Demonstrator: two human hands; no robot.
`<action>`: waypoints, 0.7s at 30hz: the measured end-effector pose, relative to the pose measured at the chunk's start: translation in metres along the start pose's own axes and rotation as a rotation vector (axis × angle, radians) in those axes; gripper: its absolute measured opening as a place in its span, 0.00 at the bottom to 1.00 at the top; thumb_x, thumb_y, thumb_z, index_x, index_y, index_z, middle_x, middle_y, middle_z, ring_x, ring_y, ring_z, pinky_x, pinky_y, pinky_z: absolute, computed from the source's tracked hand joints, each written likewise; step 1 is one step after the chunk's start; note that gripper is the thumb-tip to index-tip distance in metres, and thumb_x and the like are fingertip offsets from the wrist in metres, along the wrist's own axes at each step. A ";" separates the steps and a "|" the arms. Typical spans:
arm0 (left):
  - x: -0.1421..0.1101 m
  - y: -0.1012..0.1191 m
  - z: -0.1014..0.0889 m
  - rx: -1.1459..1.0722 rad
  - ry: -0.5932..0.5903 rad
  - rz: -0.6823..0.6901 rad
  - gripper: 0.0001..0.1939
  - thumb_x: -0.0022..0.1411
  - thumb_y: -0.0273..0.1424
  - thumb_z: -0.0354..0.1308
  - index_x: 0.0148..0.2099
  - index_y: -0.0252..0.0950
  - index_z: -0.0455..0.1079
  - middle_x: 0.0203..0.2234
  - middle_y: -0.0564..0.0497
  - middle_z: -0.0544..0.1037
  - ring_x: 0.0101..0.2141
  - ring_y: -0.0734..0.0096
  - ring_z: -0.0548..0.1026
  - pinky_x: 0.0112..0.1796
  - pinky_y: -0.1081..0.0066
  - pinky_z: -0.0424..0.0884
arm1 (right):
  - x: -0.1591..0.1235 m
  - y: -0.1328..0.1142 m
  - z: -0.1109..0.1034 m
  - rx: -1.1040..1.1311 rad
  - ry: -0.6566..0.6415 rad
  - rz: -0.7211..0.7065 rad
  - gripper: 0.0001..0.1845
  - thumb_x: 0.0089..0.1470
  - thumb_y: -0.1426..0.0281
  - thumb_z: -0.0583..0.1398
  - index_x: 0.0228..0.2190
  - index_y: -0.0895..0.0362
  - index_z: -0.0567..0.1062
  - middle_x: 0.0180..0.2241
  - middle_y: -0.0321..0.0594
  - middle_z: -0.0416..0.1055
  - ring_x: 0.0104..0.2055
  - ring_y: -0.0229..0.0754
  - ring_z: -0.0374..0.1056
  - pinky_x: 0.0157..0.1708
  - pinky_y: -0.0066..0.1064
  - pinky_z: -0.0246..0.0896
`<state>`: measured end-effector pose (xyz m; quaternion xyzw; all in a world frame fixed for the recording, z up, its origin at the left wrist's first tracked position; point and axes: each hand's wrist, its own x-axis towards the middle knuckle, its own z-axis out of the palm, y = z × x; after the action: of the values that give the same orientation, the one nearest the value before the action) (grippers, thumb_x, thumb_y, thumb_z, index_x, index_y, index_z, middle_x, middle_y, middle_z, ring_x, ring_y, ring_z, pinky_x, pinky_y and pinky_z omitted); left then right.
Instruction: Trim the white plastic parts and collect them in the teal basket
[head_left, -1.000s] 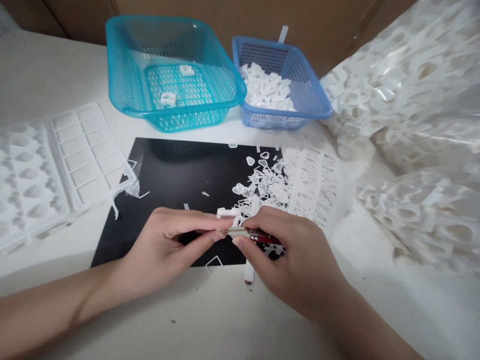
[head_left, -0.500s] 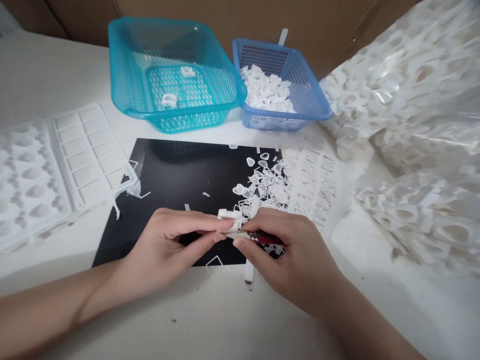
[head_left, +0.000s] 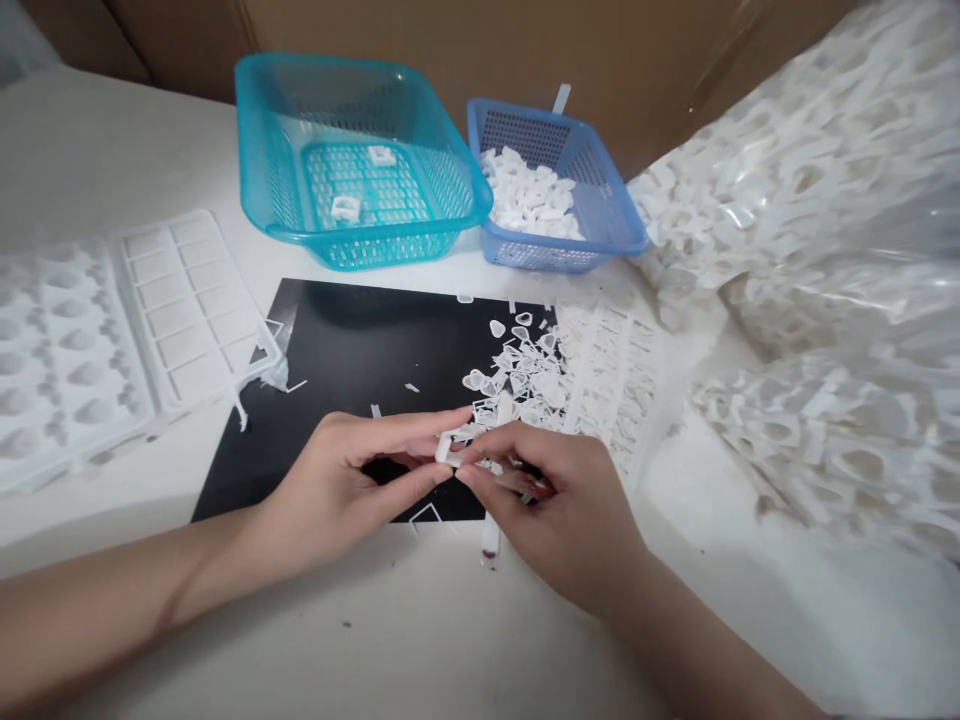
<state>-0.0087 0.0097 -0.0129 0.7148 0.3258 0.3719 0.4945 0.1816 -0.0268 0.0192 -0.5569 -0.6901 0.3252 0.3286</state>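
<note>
The left hand (head_left: 367, 470) reaches in from eight o'clock, its forearm low and nearly straight, palm turned inward, with the index finger stretched along the top and the thumb pointing toward two o'clock beneath. The thumb and fingers are closed on a small white frame (head_left: 444, 450), held above the near edge of a black sheet (head_left: 375, 340). The right hand (head_left: 555, 490) comes from about four o'clock, wrist angled up and fingers curled, its thumb and index finger nearly together at the frame's right side and touching it. A tool (head_left: 534, 488) with red and metal parts lies within the curled right fingers, mostly hidden; how firmly it is gripped, I cannot tell.

Taking the frame as the clock's centre, a teal basket (head_left: 397, 245) with two white pieces is at eleven o'clock and a blue basket (head_left: 611, 215) of many white pieces at one. Loose scraps (head_left: 536, 375) spread near the hands toward two, clear bags (head_left: 825, 250) of white parts sit farther out that way, and a white tray (head_left: 180, 310) lies at ten o'clock
</note>
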 end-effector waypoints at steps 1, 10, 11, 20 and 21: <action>0.000 0.000 0.000 0.014 -0.002 0.009 0.24 0.59 0.20 0.62 0.56 0.44 0.73 0.34 0.55 0.85 0.24 0.79 0.78 0.26 0.84 0.73 | 0.000 0.002 0.002 -0.013 -0.016 0.007 0.04 0.50 0.76 0.61 0.28 0.56 0.75 0.16 0.24 0.55 0.18 0.28 0.49 0.20 0.21 0.48; 0.000 -0.002 -0.003 0.037 -0.051 0.089 0.23 0.60 0.24 0.63 0.57 0.43 0.72 0.25 0.58 0.81 0.17 0.83 0.65 0.19 0.82 0.64 | 0.001 0.001 -0.003 0.081 -0.168 0.167 0.03 0.54 0.71 0.60 0.30 0.54 0.75 0.15 0.24 0.55 0.16 0.27 0.50 0.18 0.22 0.45; 0.000 -0.002 -0.004 0.025 -0.073 0.088 0.24 0.60 0.23 0.63 0.58 0.43 0.71 0.26 0.57 0.81 0.18 0.82 0.67 0.20 0.82 0.65 | 0.001 0.000 -0.003 0.096 -0.186 0.195 0.03 0.54 0.71 0.60 0.29 0.54 0.75 0.15 0.25 0.55 0.15 0.27 0.50 0.18 0.22 0.44; 0.000 0.005 -0.005 0.116 -0.147 0.002 0.13 0.64 0.30 0.59 0.51 0.44 0.77 0.29 0.53 0.83 0.28 0.67 0.80 0.25 0.75 0.74 | 0.005 -0.004 -0.005 0.280 -0.256 0.308 0.05 0.52 0.69 0.60 0.26 0.55 0.72 0.16 0.25 0.48 0.17 0.29 0.43 0.17 0.23 0.39; 0.000 0.005 -0.005 0.116 -0.146 0.008 0.13 0.64 0.31 0.58 0.51 0.44 0.77 0.29 0.52 0.83 0.29 0.66 0.80 0.26 0.74 0.75 | 0.005 -0.005 -0.005 0.270 -0.249 0.299 0.05 0.52 0.69 0.61 0.25 0.55 0.72 0.16 0.25 0.46 0.17 0.30 0.42 0.17 0.24 0.40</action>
<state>-0.0123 0.0100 -0.0069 0.7687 0.3072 0.3014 0.4731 0.1820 -0.0220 0.0259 -0.5595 -0.5854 0.5256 0.2608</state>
